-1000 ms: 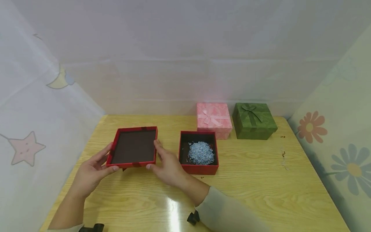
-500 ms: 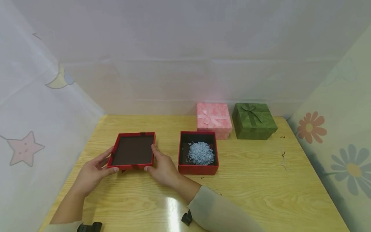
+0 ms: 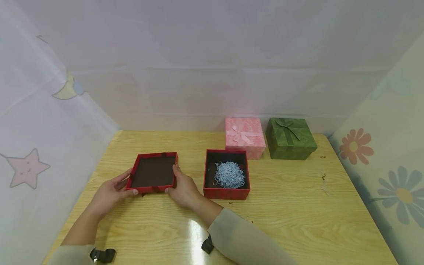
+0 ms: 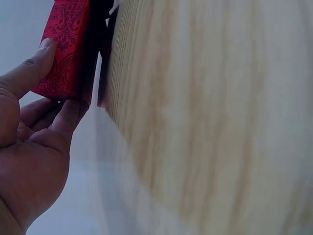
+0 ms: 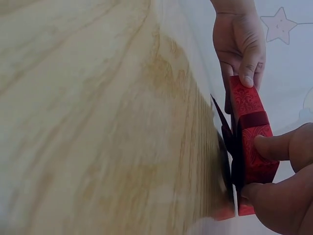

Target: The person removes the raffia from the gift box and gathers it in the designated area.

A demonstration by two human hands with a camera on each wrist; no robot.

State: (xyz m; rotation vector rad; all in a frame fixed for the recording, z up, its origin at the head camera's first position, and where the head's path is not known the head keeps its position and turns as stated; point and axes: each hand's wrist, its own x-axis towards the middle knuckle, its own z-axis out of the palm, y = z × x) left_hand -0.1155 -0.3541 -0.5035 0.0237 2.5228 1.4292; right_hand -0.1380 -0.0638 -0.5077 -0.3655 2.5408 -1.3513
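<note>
My left hand (image 3: 107,195) and right hand (image 3: 185,189) hold a red box lid (image 3: 152,173) between them, its dark inner side facing up. The left thumb lies on the lid's patterned red side (image 4: 63,54) in the left wrist view, with fingers beneath the corner. From the opposite corner, my right hand (image 5: 288,181) pinches the rim. A dark ribbon bow (image 5: 227,134) hangs under the lid, very close to the tabletop; whether it touches I cannot tell. Right of the lid stands the red box (image 3: 226,194), uncovered, with blue-white shredded paper (image 3: 230,175) inside.
A pink gift box (image 3: 245,138) with a bow stands behind the red box. Beside it is a green gift box (image 3: 291,139), also bowed. Small reddish scraps (image 3: 324,176) lie on the wooden table (image 3: 285,206) at the right. Printed cloth (image 3: 198,66) encloses the back and sides.
Both hands have lowered the lid toward the table and its tilt has lessened. In the last half second it has shifted slightly right. The red box stays where it was.
</note>
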